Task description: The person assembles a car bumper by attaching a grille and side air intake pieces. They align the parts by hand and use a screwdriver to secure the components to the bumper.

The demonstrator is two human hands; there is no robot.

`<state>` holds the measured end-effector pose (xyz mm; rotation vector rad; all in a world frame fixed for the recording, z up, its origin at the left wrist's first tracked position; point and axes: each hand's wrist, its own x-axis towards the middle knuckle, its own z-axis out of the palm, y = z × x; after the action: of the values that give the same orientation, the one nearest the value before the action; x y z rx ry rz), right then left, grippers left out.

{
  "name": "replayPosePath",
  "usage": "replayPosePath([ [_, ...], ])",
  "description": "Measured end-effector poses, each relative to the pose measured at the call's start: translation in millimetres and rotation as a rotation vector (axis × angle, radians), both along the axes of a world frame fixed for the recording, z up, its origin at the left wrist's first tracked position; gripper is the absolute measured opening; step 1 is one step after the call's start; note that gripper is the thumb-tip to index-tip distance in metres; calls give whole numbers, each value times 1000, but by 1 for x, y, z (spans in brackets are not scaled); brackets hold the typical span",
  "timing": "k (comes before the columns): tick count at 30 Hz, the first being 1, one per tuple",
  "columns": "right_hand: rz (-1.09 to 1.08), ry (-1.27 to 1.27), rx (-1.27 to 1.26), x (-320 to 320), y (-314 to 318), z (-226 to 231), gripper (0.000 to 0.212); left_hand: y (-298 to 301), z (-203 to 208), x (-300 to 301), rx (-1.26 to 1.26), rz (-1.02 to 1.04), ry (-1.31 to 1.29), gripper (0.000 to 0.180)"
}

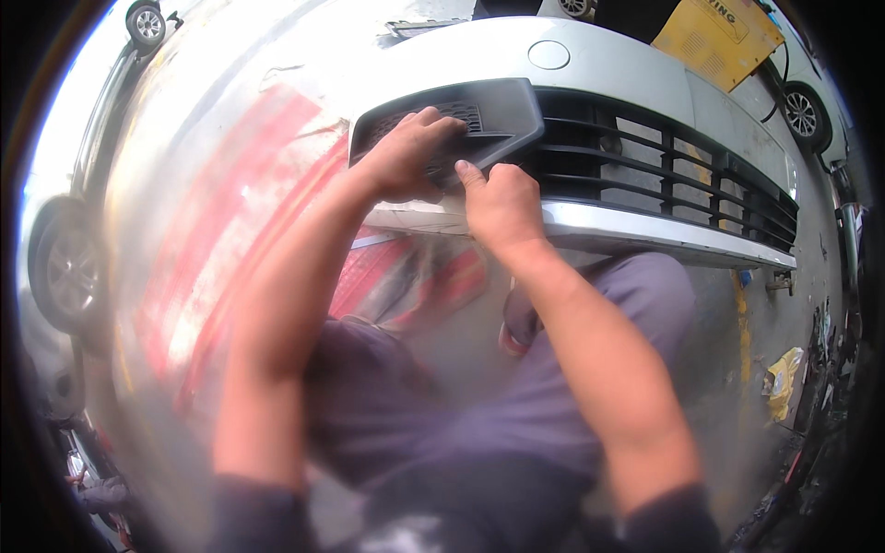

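Upper centre of the frame: I am pressing one dark plastic grille insert (pixel 479 115) against the silver bumper (pixel 636 69). My left hand (pixel 406 157) is lying over its face, fingers curled onto the mesh; my right hand (pixel 502 203) is bracing its lower edge, thumb raised against it. I am judging the insert light, fairly stiff, with brittle clip edges, so I am holding it at the frame, not the mesh. Count: one insert, one black centre grille (pixel 682 175), two hands.
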<state>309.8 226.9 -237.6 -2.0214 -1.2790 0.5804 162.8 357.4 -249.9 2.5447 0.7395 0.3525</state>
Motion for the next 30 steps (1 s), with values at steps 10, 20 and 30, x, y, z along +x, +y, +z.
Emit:
replayPosePath([
  [10, 153, 58, -209, 59, -23, 49, 44, -2, -7, 4, 43, -12, -53, 96],
  [20, -86, 471, -90, 142, -66, 71, 32, -10, -20, 11, 135, 3, 40, 114],
  [30, 167, 191, -134, 164, -65, 68, 35, 0, -42, -2, 351, 9, 189, 117],
])
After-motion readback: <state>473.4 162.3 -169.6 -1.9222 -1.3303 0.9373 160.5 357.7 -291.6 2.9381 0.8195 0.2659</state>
